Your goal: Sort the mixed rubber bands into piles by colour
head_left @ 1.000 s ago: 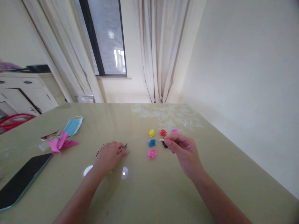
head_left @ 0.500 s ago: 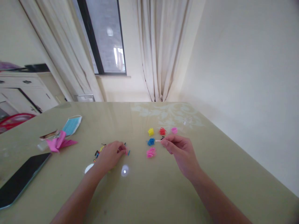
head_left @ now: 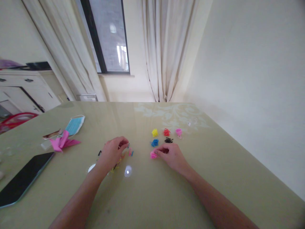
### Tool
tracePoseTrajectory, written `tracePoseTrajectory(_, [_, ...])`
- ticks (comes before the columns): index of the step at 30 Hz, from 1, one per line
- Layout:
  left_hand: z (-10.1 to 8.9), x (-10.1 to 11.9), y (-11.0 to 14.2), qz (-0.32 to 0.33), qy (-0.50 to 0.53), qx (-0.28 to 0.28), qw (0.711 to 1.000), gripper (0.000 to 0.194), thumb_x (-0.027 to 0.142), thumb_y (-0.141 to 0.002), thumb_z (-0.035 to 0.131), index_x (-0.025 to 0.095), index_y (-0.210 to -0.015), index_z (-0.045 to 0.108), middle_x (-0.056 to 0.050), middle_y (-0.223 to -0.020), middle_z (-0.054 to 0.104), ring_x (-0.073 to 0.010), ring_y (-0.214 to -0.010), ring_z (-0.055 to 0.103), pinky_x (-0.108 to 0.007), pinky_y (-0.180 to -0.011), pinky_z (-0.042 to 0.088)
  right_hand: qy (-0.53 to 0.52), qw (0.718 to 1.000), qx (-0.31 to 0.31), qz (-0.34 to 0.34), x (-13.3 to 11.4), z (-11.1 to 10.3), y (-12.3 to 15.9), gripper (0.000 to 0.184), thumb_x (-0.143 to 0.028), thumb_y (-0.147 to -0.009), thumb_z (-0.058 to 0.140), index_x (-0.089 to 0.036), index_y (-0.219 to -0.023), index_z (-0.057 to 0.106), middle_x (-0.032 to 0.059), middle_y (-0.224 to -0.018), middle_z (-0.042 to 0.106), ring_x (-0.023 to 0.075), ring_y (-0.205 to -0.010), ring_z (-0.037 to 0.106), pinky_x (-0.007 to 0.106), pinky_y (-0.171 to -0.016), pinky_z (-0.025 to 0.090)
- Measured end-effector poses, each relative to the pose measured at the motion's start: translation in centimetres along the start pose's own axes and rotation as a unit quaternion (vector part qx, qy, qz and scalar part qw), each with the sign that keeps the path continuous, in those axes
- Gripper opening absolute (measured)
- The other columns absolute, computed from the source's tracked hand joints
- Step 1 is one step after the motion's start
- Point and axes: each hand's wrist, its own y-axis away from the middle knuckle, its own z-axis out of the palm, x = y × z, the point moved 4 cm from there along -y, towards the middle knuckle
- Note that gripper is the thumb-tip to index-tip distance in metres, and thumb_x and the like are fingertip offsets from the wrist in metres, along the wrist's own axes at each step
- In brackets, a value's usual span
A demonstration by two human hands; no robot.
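Observation:
My left hand (head_left: 115, 151) is closed in a pinch at the right edge of a mixed heap of small rubber bands (head_left: 115, 166). A dark bluish rubber band (head_left: 128, 145) shows at its fingertips. A few pink and blue bands (head_left: 131, 152) lie just beside it, and the forearm covers part of the heap. My right hand (head_left: 170, 156) pinches at the pink rubber band pile (head_left: 153, 155), its fingertips partly hiding what they hold. Beyond it are a blue pile (head_left: 154, 142), a black pile (head_left: 168, 140), a yellow pile (head_left: 154, 132) and a red pile (head_left: 166, 132).
A small pink cup-like thing (head_left: 178, 132) stands at the back right of the piles. On the left lie a phone (head_left: 26, 178), a pink folded paper bird (head_left: 63, 142) and a blue face mask (head_left: 75, 125). A white round object (head_left: 91, 167) is beside my left forearm.
My right hand has moved down and left to the pink pile with its pale pink band, uncovering the black pile. My left hand has shifted slightly up, now with a dark bluish band.

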Motion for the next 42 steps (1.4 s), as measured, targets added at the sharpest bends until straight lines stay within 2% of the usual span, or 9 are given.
tracePoseTrajectory(6, [0.9, 1.4, 0.3, 0.051, 0.231, -0.032, 0.971, 0.029, 0.044, -0.087, 0.068, 0.019, -0.102, 0.07, -0.007, -0.096, 0.078, -0.0204, -0.087, 0.073, -0.033, -0.081, 0.058, 0.035, 0.999, 0.033, -0.009, 0.0, 0.1, 0.3, 0.016, -0.033, -0.084, 0.079, -0.02, -0.074, 0.081, 0.0033, -0.063, 0.071, 0.0143, -0.056, 0.054, 0.028, -0.054, 0.036])
tracePoseTrajectory(10, [2.1, 3.0, 1.1, 0.044, 0.325, -0.089, 0.94, 0.031, 0.044, -0.086, 0.073, 0.018, -0.101, 0.07, -0.006, -0.095, 0.078, -0.0192, -0.089, 0.073, -0.031, -0.081, 0.058, -0.01, 0.997, 0.035, -0.068, -1.7, 0.2, 0.9, 0.017, -0.037, -0.085, 0.081, -0.02, -0.088, 0.08, 0.0019, -0.07, 0.069, 0.0137, -0.06, 0.054, 0.027, -0.058, 0.04])
tracePoseTrajectory(15, [3.5, 4.4, 2.1, 0.042, 0.36, -0.154, 0.919, 0.029, 0.042, -0.085, 0.076, 0.018, -0.098, 0.071, -0.007, -0.096, 0.078, -0.0198, -0.091, 0.073, -0.033, -0.085, 0.058, -0.042, 0.99, 0.012, -0.134, -3.3, 0.9, 1.7, 0.025, -0.042, -0.093, 0.073, -0.023, -0.109, 0.079, 0.0027, -0.085, 0.068, 0.0137, -0.068, 0.057, 0.027, -0.063, 0.043])
tracePoseTrajectory(28, [3.9, 5.0, 2.4, 0.064, 0.342, -0.18, 0.92, 0.029, 0.042, -0.085, 0.076, 0.018, -0.1, 0.071, -0.007, -0.097, 0.079, -0.0207, -0.091, 0.073, -0.034, -0.085, 0.057, -0.023, 0.991, 0.009, -0.134, -3.9, 0.7, 1.9, 0.009, -0.024, -0.091, 0.07, -0.02, -0.088, 0.077, 0.0015, -0.079, 0.063, 0.0129, -0.066, 0.052, 0.027, -0.063, 0.042])
tracePoseTrajectory(31, [3.4, 4.5, 2.0, 0.066, 0.261, -0.136, 0.953, 0.031, 0.047, -0.088, 0.071, 0.02, -0.103, 0.072, -0.006, -0.095, 0.079, -0.0214, -0.09, 0.073, -0.033, -0.081, 0.056, -0.076, 0.992, 0.026, -0.096, -3.8, -0.2, 1.7, 0.01, -0.028, -0.089, 0.072, -0.02, -0.085, 0.076, 0.0009, -0.075, 0.063, 0.0134, -0.066, 0.053, 0.027, -0.061, 0.041])
tracePoseTrajectory(33, [2.5, 3.6, 1.5, 0.073, 0.123, -0.06, 0.988, 0.029, 0.048, -0.093, 0.064, 0.021, -0.1, 0.073, -0.005, -0.092, 0.077, -0.0217, -0.086, 0.071, -0.033, -0.079, 0.053, -0.162, 0.984, 0.032, -0.062, -3.5, -1.2, 1.5, 0.014, -0.034, -0.088, 0.074, -0.02, -0.084, 0.075, 0.001, -0.075, 0.067, 0.0139, -0.066, 0.056, 0.027, -0.062, 0.042])
tracePoseTrajectory(35, [1.8, 2.6, 1.1, 0.074, -0.019, -0.002, 0.997, 0.026, 0.044, -0.095, 0.061, 0.021, -0.096, 0.073, -0.006, -0.094, 0.075, -0.0229, -0.087, 0.069, -0.035, -0.082, 0.05, -0.254, 0.965, 0.043, -0.044, -3.4, -2.2, 1.3, 0.017, -0.037, -0.086, 0.078, -0.021, -0.082, 0.074, 0.0008, -0.076, 0.069, 0.0142, -0.068, 0.058, 0.027, -0.063, 0.044])
tracePoseTrajectory(38, [1.7, 1.5, 0.8, 0.061, -0.111, -0.015, 0.992, 0.026, 0.043, -0.096, 0.059, 0.022, -0.1, 0.072, -0.007, -0.102, 0.072, -0.0247, -0.093, 0.068, -0.035, -0.084, 0.048, -0.349, 0.935, 0.055, -0.04, -3.5, -3.2, 1.3, 0.015, -0.036, -0.081, 0.084, -0.023, -0.079, 0.076, -0.0007, -0.075, 0.069, 0.0128, -0.067, 0.057, 0.026, -0.065, 0.045])
tracePoseTrajectory(42, [2.5, 1.3, 0.8, 0.065, -0.123, -0.067, 0.988, 0.024, 0.039, -0.095, 0.058, 0.021, -0.103, 0.072, -0.008, -0.104, 0.069, -0.0242, -0.093, 0.067, -0.034, -0.083, 0.047, -0.414, 0.908, 0.055, -0.038, -4.3, -3.5, 1.5, 0.021, -0.038, -0.074, 0.088, -0.023, -0.071, 0.074, -0.0028, -0.066, 0.061, 0.011, -0.06, 0.05, 0.026, -0.063, 0.043])
